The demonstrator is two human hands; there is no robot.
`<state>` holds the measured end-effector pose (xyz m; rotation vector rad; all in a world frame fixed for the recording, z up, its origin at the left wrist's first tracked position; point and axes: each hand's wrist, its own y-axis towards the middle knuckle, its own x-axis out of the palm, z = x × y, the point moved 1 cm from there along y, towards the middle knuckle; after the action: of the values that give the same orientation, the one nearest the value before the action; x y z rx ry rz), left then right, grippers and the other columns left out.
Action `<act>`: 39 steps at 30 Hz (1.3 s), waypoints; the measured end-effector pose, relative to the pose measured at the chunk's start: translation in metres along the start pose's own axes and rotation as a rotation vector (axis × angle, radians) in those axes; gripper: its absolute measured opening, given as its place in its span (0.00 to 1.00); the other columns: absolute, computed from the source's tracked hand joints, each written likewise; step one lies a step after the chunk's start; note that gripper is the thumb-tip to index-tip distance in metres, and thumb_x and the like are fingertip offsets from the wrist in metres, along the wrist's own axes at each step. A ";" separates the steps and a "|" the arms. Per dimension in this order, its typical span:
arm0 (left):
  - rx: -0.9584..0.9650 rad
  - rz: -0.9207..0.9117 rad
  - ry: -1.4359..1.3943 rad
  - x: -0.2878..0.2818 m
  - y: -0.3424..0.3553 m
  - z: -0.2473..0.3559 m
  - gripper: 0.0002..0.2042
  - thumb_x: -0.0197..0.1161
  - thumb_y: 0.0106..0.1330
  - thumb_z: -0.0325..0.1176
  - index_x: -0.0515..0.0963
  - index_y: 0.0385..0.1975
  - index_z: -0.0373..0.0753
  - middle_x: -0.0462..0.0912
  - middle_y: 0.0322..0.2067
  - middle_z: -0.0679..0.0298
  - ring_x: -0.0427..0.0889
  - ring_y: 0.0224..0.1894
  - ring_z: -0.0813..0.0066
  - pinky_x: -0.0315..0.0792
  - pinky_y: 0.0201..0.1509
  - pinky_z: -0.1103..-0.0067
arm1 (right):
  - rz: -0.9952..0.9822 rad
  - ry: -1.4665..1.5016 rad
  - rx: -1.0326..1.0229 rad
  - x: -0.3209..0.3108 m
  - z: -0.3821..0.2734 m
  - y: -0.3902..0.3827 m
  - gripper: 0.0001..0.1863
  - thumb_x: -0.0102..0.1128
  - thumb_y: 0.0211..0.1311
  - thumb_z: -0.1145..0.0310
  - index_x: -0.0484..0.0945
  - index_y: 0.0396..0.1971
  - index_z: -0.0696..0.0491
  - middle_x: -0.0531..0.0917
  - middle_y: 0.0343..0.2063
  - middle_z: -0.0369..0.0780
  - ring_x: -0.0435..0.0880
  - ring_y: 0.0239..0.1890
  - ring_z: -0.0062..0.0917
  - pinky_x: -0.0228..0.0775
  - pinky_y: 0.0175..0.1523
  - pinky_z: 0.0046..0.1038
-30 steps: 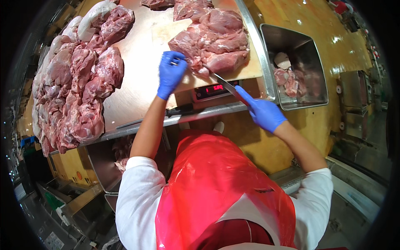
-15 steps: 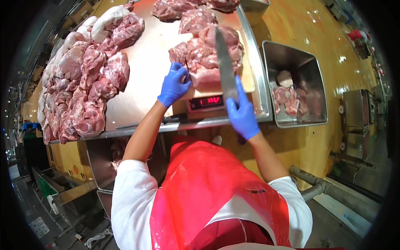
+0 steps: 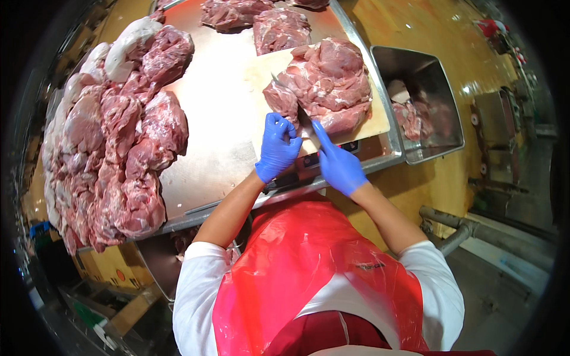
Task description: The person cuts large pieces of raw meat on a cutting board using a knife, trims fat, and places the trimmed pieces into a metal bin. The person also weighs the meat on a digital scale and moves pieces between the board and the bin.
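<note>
My right hand [image 3: 341, 166], in a blue glove, is closed around the handle of a knife [image 3: 304, 121], its index finger stretched along the blade. The blade stands between a large slab of raw meat [image 3: 329, 83] and a smaller piece of meat [image 3: 280, 102] to its left; its tip shows at the far side. Curled at the near end of that smaller piece, my gloved left hand [image 3: 276, 148] grips it. Both pieces lie on a pale cutting board [image 3: 259, 72]. Partly covered by the board and my hands is a scale with a dark display [image 3: 310, 161].
A big heap of raw meat [image 3: 113, 148] covers the left of the metal table [image 3: 214, 118]. More cuts [image 3: 281, 31] lie beyond the board. Right of the table stands a steel bin [image 3: 448, 127] with meat inside. A thin dark rod or blade [image 3: 200, 208] rests along the near edge.
The knife has swung from above the slab down between the slab and the smaller piece. My left hand stays at the smaller piece. The view has shifted, and the scale display is now mostly covered.
</note>
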<state>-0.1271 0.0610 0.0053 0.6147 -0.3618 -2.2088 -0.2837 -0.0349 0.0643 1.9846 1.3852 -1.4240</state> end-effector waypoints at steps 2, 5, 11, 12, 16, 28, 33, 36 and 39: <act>-0.027 0.016 -0.029 -0.012 0.004 -0.011 0.09 0.62 0.45 0.21 0.68 0.23 0.36 0.68 0.31 0.54 0.71 0.36 0.57 0.69 0.41 0.71 | -0.102 -0.194 0.038 -0.009 0.016 -0.040 0.42 0.46 0.63 0.73 0.40 0.75 0.36 0.82 0.28 0.54 0.82 0.28 0.51 0.73 0.33 0.51; -0.494 0.049 -0.400 -0.050 0.019 -0.037 0.08 0.58 0.50 0.20 0.68 0.27 0.37 0.70 0.29 0.65 0.71 0.32 0.76 0.70 0.39 0.77 | -0.269 -0.201 0.093 -0.058 0.012 -0.086 0.43 0.49 0.63 0.72 0.42 0.75 0.34 0.83 0.28 0.53 0.82 0.29 0.50 0.74 0.35 0.49; -0.449 -0.377 -0.048 -0.124 0.057 -0.025 0.26 0.70 0.63 0.35 0.69 0.59 0.39 0.77 0.33 0.63 0.75 0.35 0.80 0.71 0.36 0.82 | 0.156 0.364 0.150 -0.108 -0.028 -0.096 0.34 0.52 0.67 0.72 0.56 0.73 0.48 0.76 0.20 0.40 0.76 0.20 0.21 0.71 0.32 0.28; -0.353 -0.329 0.001 -0.135 0.066 -0.029 0.26 0.71 0.62 0.34 0.69 0.59 0.41 0.77 0.33 0.64 0.74 0.34 0.81 0.71 0.36 0.83 | 0.286 0.543 0.196 -0.106 -0.033 -0.088 0.34 0.52 0.70 0.70 0.54 0.73 0.51 0.72 0.19 0.32 0.68 0.20 0.11 0.65 0.27 0.20; -0.265 -0.210 0.071 -0.167 0.099 0.012 0.25 0.69 0.63 0.39 0.70 0.57 0.39 0.73 0.53 0.57 0.76 0.52 0.67 0.74 0.48 0.73 | 0.604 0.963 0.245 -0.097 -0.034 -0.056 0.11 0.53 0.72 0.64 0.70 0.46 0.53 0.75 0.22 0.33 0.70 0.16 0.13 0.61 0.20 0.16; 0.156 -0.196 0.696 -0.012 0.055 0.013 0.25 0.71 0.51 0.41 0.74 0.48 0.39 0.67 0.59 0.46 0.71 0.54 0.39 0.68 0.56 0.55 | 0.481 1.659 0.145 -0.018 0.092 0.018 0.11 0.51 0.74 0.58 0.69 0.36 0.49 0.76 0.22 0.37 0.76 0.17 0.20 0.77 0.28 0.24; 0.083 0.029 0.526 0.020 0.011 0.015 0.20 0.71 0.51 0.32 0.74 0.43 0.38 0.62 0.60 0.41 0.66 0.60 0.40 0.64 0.65 0.59 | 0.404 1.604 0.094 -0.027 0.103 0.095 0.11 0.52 0.74 0.58 0.68 0.35 0.49 0.75 0.22 0.35 0.75 0.17 0.19 0.71 0.20 0.21; 0.073 0.087 0.483 0.032 -0.008 0.026 0.19 0.71 0.50 0.28 0.74 0.43 0.39 0.59 0.62 0.44 0.63 0.64 0.41 0.62 0.68 0.59 | 0.279 1.392 0.032 -0.052 0.111 0.119 0.10 0.51 0.74 0.60 0.67 0.36 0.50 0.74 0.20 0.36 0.72 0.13 0.18 0.69 0.16 0.22; 0.014 0.121 0.475 0.025 -0.019 0.024 0.20 0.69 0.48 0.26 0.73 0.43 0.40 0.59 0.62 0.44 0.63 0.64 0.42 0.61 0.69 0.60 | 0.193 1.140 0.050 -0.077 0.117 0.121 0.10 0.50 0.73 0.61 0.67 0.39 0.52 0.75 0.20 0.37 0.71 0.12 0.18 0.66 0.17 0.21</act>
<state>-0.1657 0.0554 0.0097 1.0656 -0.1607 -1.8726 -0.2460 -0.2155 0.0473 3.0141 1.4089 -0.1325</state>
